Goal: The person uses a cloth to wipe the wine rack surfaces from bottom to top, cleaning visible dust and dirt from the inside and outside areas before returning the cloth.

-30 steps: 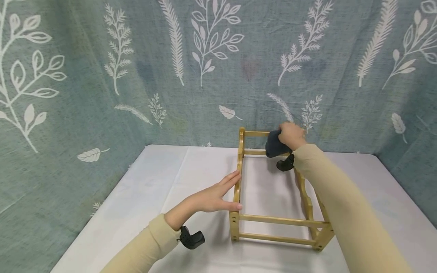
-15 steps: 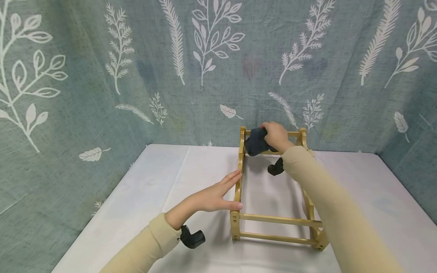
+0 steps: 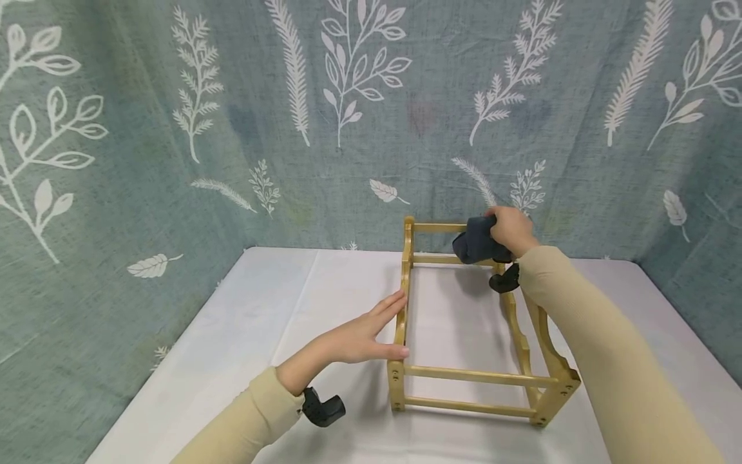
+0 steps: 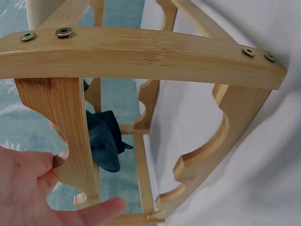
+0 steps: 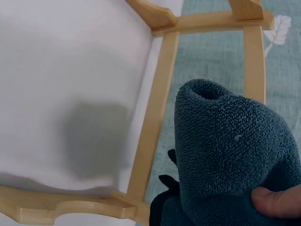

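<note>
A light wooden rack (image 3: 469, 372) with scalloped side pieces stands on a white-covered table. My left hand (image 3: 362, 335) rests on its left side piece, fingers straight and thumb spread. In the left wrist view, this hand (image 4: 28, 188) touches the scalloped side piece (image 4: 70, 136). At the rack's far end, my right hand (image 3: 510, 229) grips a folded dark blue-grey towel (image 3: 481, 241), which overlaps the back bars near their right end. The right wrist view shows the thumb pressed into the fuzzy towel (image 5: 230, 146), close over a back bar (image 5: 153, 117).
The white tabletop (image 3: 324, 283) spreads out on both sides of the rack. A green-grey curtain (image 3: 290, 161) with white leaf prints hangs behind and to the left. Black wrist cameras, such as the left one (image 3: 324, 409), hang under both wrists.
My right hand and the towel slid left along the back bars, then returned to the right end. The left hand and the rack have stayed in place.
</note>
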Available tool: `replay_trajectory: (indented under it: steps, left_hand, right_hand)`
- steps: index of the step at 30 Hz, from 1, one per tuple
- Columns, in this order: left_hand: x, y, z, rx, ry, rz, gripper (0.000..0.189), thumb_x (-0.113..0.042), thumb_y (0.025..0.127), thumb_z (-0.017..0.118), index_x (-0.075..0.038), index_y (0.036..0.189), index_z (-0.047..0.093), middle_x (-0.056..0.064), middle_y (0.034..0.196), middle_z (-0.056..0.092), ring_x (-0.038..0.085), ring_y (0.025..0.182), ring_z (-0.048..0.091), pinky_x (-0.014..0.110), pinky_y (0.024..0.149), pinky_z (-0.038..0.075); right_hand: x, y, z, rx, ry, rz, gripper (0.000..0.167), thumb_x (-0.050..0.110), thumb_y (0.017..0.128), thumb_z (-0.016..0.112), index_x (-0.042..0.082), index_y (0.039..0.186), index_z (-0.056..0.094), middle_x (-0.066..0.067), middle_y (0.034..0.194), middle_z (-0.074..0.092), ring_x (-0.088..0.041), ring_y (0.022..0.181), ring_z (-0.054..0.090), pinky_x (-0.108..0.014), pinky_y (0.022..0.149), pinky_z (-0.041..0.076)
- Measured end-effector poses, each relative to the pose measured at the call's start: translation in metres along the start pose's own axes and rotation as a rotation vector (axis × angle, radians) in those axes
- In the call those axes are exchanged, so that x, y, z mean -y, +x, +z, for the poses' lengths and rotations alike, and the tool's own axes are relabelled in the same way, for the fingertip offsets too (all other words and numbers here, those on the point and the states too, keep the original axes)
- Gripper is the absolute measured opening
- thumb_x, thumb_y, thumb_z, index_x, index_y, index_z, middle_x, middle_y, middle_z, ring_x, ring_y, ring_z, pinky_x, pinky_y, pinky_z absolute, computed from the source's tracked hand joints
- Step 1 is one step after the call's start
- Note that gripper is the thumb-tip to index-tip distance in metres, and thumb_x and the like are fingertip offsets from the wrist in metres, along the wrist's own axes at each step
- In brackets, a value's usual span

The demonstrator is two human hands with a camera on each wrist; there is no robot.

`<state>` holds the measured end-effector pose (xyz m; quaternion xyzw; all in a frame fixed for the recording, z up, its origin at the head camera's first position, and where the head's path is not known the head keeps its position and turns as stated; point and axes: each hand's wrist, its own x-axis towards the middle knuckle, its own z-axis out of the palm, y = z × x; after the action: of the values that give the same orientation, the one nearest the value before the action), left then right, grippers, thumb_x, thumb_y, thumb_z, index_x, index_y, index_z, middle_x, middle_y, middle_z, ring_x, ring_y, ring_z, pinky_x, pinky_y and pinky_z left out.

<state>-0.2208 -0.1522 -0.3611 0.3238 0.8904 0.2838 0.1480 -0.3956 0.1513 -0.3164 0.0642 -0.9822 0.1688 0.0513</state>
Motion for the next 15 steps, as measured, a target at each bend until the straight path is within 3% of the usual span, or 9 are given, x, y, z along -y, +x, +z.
replay_trajectory:
  steps: [4, 8, 15]
  left_hand:
    - [0.0, 0.001, 0.001, -0.004, -0.004, 0.01, 0.093, -0.067, 0.081, 0.049, -0.021, 0.149, 0.004, -0.005, 0.155, -0.004, 0.02, 0.14, 0.007, 0.048, 0.109, 0.022]
    - [0.001, 0.0, 0.002, -0.002, -0.012, 0.003, 0.092, -0.065, 0.082, 0.05, -0.023, 0.149, 0.004, -0.008, 0.154, -0.005, 0.019, 0.14, 0.007, 0.047, 0.108, 0.022]
    - [0.002, -0.002, 0.001, -0.014, -0.023, 0.006, 0.091, -0.061, 0.083, 0.052, -0.021, 0.149, 0.004, -0.008, 0.154, -0.006, 0.019, 0.14, 0.006, 0.048, 0.108, 0.022]
  right_hand:
    - [0.0, -0.006, -0.009, 0.038, 0.04, -0.019, 0.04, 0.002, 0.084, 0.056, 0.002, 0.125, 0.053, -0.027, 0.125, 0.049, -0.045, 0.106, 0.05, -0.055, 0.081, 0.044]
    - [-0.003, -0.02, -0.027, 0.057, 0.161, -0.049, 0.047, 0.005, 0.083, 0.063, -0.001, 0.128, 0.05, -0.029, 0.131, 0.043, -0.046, 0.114, 0.043, -0.054, 0.089, 0.041]
    - [-0.037, -0.064, -0.074, -0.069, 0.38, 0.041, 0.056, 0.018, 0.087, 0.063, 0.006, 0.137, 0.04, -0.029, 0.14, 0.032, -0.049, 0.121, 0.034, -0.058, 0.092, 0.036]
